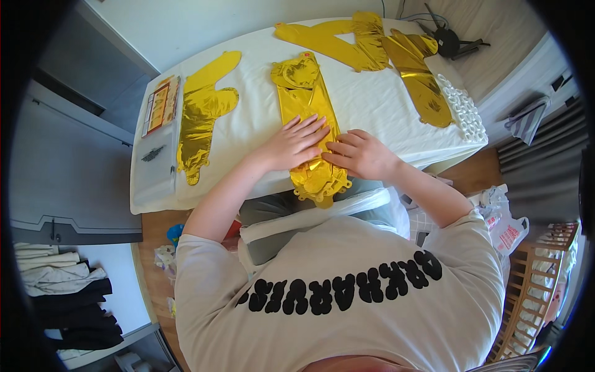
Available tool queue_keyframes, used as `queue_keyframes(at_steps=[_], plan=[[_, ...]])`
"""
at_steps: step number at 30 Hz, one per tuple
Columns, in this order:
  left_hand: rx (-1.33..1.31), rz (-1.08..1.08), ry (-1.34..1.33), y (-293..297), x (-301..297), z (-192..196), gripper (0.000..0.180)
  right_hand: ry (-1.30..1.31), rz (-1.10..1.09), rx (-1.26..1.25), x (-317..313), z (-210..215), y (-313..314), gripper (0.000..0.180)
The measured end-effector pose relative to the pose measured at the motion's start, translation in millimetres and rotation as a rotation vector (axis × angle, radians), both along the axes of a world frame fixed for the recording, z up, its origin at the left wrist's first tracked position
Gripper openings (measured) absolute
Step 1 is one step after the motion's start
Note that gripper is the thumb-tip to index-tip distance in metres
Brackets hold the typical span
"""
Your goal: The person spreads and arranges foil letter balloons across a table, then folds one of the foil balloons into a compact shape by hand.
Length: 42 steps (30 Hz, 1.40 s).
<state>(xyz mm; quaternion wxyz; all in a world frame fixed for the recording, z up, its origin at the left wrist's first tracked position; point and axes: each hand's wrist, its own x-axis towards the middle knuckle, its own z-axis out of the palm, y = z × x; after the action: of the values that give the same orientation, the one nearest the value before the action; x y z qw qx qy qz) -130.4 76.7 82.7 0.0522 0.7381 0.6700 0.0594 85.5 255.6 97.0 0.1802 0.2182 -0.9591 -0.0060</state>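
Observation:
A flat gold foil balloon lies lengthwise before me, its crinkled near end hanging over the table's front edge. My left hand rests palm down across its middle, fingers stretched out and slightly spread. Against the balloon's right edge is my right hand, fingers a little bent but apart, their tips touching the foil. Neither hand grips anything. To the left lies another flat gold foil balloon. Two more gold foil shapes, a far balloon and a right-hand balloon, lie toward the back right.
A white cloth covers the table. Clear packaging with a printed card lies at its left end. White ring-like pieces are bunched at the right edge, and a black router stands behind. Plastic bags hang beside a wooden crib.

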Motion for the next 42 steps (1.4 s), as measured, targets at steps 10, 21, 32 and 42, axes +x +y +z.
queue_keyframes(at_steps=[10,21,32,42], plan=[[0.352,-0.026,-0.941,-36.0,-22.2,2.5,0.092,0.102,0.020,-0.022,9.1,10.4,-4.8,0.039],[0.296,-0.038,-0.026,-56.4,48.8,-6.5,0.057,0.004,0.031,-0.074,16.2,11.2,-1.8,0.049],[0.131,0.009,-0.376,-55.9,44.8,7.9,0.061,0.062,0.046,-0.169,9.2,3.8,7.4,0.045],[-0.078,0.504,-1.190,-22.9,-9.5,7.1,0.034,-0.345,-0.180,-0.521,-28.6,32.0,35.7,0.022]])
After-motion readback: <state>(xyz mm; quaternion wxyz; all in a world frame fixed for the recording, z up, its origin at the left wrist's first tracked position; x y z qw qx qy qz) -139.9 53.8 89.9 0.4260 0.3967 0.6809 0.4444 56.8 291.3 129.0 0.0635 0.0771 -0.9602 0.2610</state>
